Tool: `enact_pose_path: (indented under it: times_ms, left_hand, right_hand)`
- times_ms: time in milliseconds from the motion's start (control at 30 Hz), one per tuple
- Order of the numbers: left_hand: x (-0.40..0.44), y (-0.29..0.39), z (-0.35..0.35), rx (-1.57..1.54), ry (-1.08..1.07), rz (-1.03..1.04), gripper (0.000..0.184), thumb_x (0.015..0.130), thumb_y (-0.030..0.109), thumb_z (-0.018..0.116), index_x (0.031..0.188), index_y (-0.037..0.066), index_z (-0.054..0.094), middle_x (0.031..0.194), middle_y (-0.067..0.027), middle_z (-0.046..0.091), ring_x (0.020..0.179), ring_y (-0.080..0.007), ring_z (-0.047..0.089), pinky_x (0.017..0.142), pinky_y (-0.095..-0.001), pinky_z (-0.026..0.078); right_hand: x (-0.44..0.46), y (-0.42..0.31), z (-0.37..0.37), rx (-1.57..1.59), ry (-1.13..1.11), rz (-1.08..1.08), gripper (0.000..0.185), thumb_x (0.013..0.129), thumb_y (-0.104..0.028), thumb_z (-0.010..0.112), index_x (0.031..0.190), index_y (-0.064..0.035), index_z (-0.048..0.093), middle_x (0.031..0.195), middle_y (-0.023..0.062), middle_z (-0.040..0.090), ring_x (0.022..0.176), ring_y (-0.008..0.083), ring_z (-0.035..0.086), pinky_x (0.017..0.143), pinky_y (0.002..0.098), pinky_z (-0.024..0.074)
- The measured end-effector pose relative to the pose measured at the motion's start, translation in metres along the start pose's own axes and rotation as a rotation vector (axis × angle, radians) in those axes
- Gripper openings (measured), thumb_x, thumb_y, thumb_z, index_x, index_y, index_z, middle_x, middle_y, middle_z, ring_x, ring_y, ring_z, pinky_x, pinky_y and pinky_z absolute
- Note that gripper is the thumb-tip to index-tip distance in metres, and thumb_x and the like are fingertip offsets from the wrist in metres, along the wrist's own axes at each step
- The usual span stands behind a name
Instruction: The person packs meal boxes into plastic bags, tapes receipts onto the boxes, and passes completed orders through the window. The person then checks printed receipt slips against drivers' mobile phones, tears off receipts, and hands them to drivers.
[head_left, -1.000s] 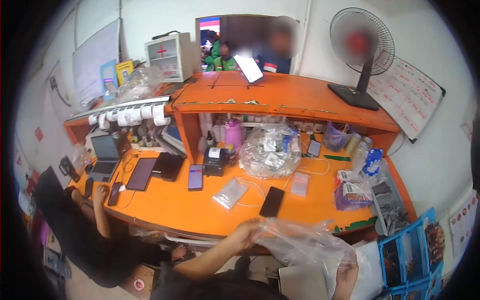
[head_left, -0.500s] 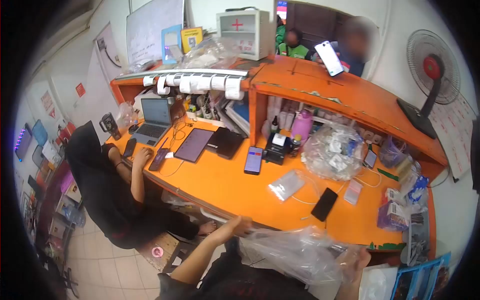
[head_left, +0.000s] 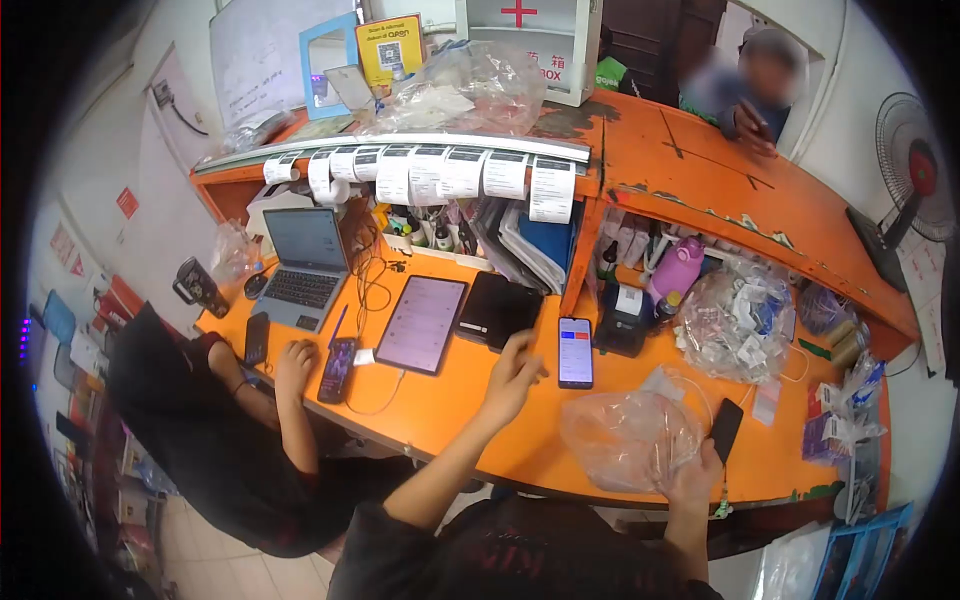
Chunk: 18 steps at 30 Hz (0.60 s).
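My left hand (head_left: 513, 380) is raised over the desk, fingers loosely apart and holding nothing. Nearest to it are a black flat case (head_left: 499, 311) and a phone with a lit screen (head_left: 575, 352). A clear plastic bag (head_left: 622, 437), puffed out above the desk's front edge, is gripped at its right side by my right hand (head_left: 692, 477). Just beyond those fingers is a black phone (head_left: 728, 430); whether they touch it, I cannot tell. A tablet with a lit screen (head_left: 422, 325) lies to the left of the black case.
A co-worker in black (head_left: 215, 430) sits at the left by a laptop (head_left: 304, 265). Receipt strips (head_left: 460, 174) hang from the orange counter (head_left: 660, 160). A bag of crumpled papers (head_left: 735, 320) and a card printer (head_left: 622, 318) stand below it. Someone (head_left: 765, 90) stands behind the counter.
My left hand has let go of the plastic bag and reached forward over the desk. My right hand has brought the bag up above the desk's edge. The view has shifted.
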<state>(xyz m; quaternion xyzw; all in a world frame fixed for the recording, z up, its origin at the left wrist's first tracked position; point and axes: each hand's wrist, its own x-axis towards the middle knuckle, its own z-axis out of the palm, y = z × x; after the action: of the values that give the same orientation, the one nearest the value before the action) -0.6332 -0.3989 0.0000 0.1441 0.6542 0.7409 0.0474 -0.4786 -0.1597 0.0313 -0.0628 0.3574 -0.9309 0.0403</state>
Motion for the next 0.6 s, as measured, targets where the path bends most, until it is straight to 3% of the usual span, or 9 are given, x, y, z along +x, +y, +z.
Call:
enact_pose_path:
  times_ms: [33,67,167,233,367,467,533,567,600]
  left_hand:
    - [0.02,0.02,0.002,0.078,-0.038,0.073,0.046,0.086,0.014,0.048,0.128,0.005,0.029,0.066,-0.0043,0.055,0.06,-0.0104,0.052,0.056,-0.0243,0.041]
    - [0.037,0.044,0.004,0.154,-0.074,0.146,0.054,0.086,0.011,0.048,0.133,0.005,0.022,0.058,-0.0039,0.052,0.053,-0.0108,0.05,0.052,-0.0254,0.04]
    - [0.082,0.088,-0.001,0.315,-0.171,0.19,0.064,0.086,0.01,0.048,0.136,0.004,0.009,0.052,-0.0031,0.049,0.047,-0.0104,0.048,0.047,-0.0234,0.04]
    - [0.104,0.093,-0.004,0.367,-0.014,0.301,0.073,0.086,0.01,0.049,0.136,0.004,-0.003,0.05,-0.003,0.048,0.046,-0.0096,0.047,0.045,-0.0226,0.039]
    - [0.115,0.089,-0.02,0.205,0.07,0.278,0.079,0.086,0.01,0.049,0.133,0.001,-0.013,0.052,-0.0031,0.049,0.046,-0.0086,0.045,0.046,-0.0209,0.037]
    - [0.112,0.085,-0.035,0.164,0.142,0.315,0.079,0.084,0.012,0.05,0.132,-0.004,-0.011,0.048,-0.0021,0.043,0.044,-0.0085,0.04,0.046,-0.0215,0.034]
    - [0.11,0.089,-0.045,0.106,0.173,0.328,0.077,0.085,0.011,0.049,0.134,-0.001,-0.01,0.049,-0.0014,0.043,0.045,-0.0073,0.041,0.046,-0.021,0.034]
    - [0.109,0.092,-0.05,0.088,0.178,0.323,0.076,0.086,0.011,0.049,0.134,0.0,-0.01,0.051,-0.0013,0.046,0.046,-0.0075,0.043,0.047,-0.02,0.035]
    - [0.109,0.093,-0.056,0.071,0.182,0.318,0.075,0.087,0.01,0.048,0.134,0.0,-0.01,0.053,-0.0013,0.048,0.047,-0.0076,0.045,0.048,-0.019,0.037]
  right_hand:
    - [0.008,0.005,0.007,-0.005,-0.001,0.01,0.097,0.069,-0.06,0.054,0.132,0.0042,0.018,0.101,0.015,0.053,0.048,0.0183,0.051,0.039,0.026,0.039]
    - [0.016,0.005,0.024,-0.069,0.06,0.014,0.097,0.07,-0.058,0.054,0.132,0.0054,0.016,0.088,0.0149,0.055,0.045,0.0183,0.049,0.038,0.0259,0.0382]
    - [0.036,0.009,0.045,-0.138,0.11,0.042,0.096,0.071,-0.055,0.056,0.131,0.0074,0.014,0.068,0.0135,0.055,0.041,0.0179,0.048,0.037,0.0251,0.0373]
    - [0.044,0.014,0.049,-0.142,0.094,0.061,0.096,0.071,-0.054,0.056,0.131,0.0083,0.014,0.061,0.0123,0.054,0.041,0.0175,0.048,0.036,0.0246,0.0373]
    - [0.06,0.019,0.052,-0.172,0.141,0.051,0.094,0.072,-0.053,0.056,0.13,0.0089,0.015,0.065,0.0127,0.055,0.043,0.0175,0.05,0.038,0.0253,0.0398]
    - [0.075,0.022,0.058,-0.164,0.16,0.062,0.092,0.073,-0.052,0.056,0.13,0.0086,0.016,0.068,0.0117,0.055,0.046,0.0171,0.051,0.039,0.0255,0.0403]
    - [0.082,0.026,0.055,-0.148,0.191,0.074,0.091,0.074,-0.051,0.055,0.13,0.0084,0.016,0.069,0.0108,0.055,0.048,0.0169,0.052,0.04,0.0258,0.0405]
    - [0.083,0.03,0.045,-0.109,0.159,0.083,0.087,0.074,-0.049,0.057,0.13,0.0065,0.02,0.095,0.013,0.048,0.054,0.0176,0.054,0.04,0.0269,0.0431]
    - [0.087,0.032,0.045,-0.088,0.139,0.092,0.085,0.073,-0.047,0.057,0.129,0.0056,0.021,0.109,0.0141,0.044,0.057,0.0179,0.054,0.04,0.0274,0.0444]
